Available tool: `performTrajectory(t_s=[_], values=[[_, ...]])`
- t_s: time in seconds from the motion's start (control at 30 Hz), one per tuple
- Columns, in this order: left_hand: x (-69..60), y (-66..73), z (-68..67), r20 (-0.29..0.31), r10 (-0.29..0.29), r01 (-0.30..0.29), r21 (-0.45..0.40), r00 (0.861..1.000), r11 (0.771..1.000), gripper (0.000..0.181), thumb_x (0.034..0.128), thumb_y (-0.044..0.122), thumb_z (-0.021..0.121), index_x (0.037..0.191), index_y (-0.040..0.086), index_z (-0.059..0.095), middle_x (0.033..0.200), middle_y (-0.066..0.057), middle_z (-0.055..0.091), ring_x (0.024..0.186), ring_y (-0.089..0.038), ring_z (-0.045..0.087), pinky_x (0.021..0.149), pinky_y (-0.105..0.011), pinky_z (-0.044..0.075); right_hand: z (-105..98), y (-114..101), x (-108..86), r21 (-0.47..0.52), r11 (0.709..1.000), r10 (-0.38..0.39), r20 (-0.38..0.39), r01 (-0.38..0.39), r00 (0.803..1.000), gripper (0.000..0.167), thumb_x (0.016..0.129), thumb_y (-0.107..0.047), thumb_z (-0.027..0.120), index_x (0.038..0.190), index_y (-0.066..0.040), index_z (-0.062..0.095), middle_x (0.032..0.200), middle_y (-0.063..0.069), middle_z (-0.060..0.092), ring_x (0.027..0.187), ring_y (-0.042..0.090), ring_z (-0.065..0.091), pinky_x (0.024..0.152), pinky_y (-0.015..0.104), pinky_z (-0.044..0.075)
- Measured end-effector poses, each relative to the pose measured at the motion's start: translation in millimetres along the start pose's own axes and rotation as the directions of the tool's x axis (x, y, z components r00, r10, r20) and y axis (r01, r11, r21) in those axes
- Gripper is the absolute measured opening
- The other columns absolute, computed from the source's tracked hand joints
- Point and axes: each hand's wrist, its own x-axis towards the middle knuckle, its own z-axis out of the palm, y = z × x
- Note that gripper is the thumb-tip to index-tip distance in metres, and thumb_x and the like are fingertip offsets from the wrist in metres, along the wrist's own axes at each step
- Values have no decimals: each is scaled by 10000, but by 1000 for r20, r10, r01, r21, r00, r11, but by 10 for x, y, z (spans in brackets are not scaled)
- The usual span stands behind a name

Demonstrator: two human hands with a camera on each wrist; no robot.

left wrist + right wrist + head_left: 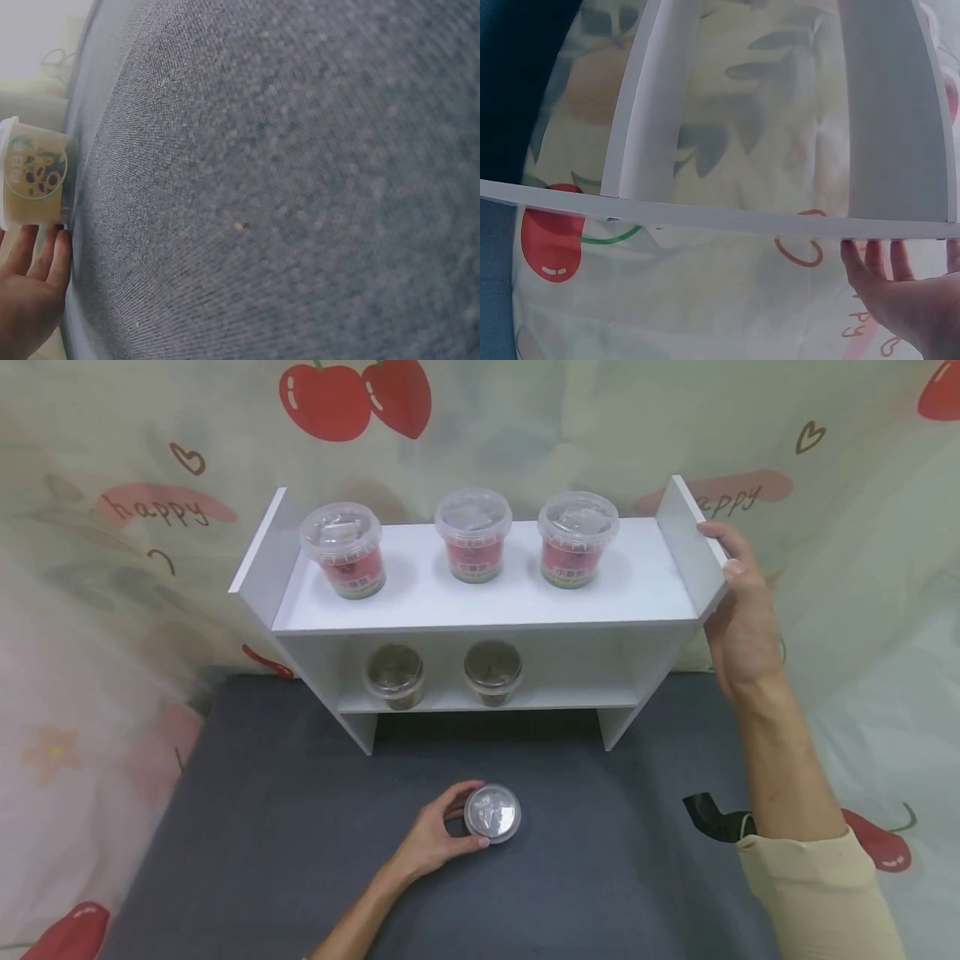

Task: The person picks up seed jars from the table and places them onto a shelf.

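Observation:
My left hand (435,835) holds a small lidded plastic tub (492,814) between thumb and fingers, on the dark grey cloth in front of the shelf. In the left wrist view the tub (36,174) shows a yellow label with a sunflower picture, and the fingertips of the left hand (31,300) meet its side. My right hand (742,610) grips the right side panel of a white two-tier shelf (487,610), thumb at the front edge. The right wrist view has the fingers of that hand (877,259) against the panel's edge (727,217).
Three red-labelled tubs with clear lids, the left (347,552), middle (474,535) and right one (576,539), stand on the upper tier. Two darker tubs (395,677) (492,672) sit on the lower tier. A printed curtain (525,427) hangs behind.

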Motion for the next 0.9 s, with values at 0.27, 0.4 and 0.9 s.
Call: performTrajectory(t_s=[0.27,0.4,0.9], values=[[10,-2,20,7,-5,5,44,1000,999,824,707,192,912,1420,230,502,1381,-8,572,1234,-202,559,1011,-366,459,-10,3,0,9,1000,-5,0,5,1000,424,939,-304,432,1319,-162,555,1334,121,437,1146,254,436,907,391,345],[18,-3,26,10,11,-12,60,1000,998,831,712,194,909,1432,193,495,1370,-33,580,1222,-220,567,1001,-378,465,-12,2,-5,2,1000,-6,-1,6,1000,427,939,-306,428,1320,-161,555,1339,120,433,1151,255,431,909,395,339],[104,22,97,-5,44,-43,80,999,996,807,697,26,885,1408,18,503,1295,-158,614,1161,-330,590,956,-466,483,0,3,3,-7,1000,-11,-4,11,1000,418,945,-300,415,1312,-166,566,1345,117,433,1149,252,438,898,380,356]])
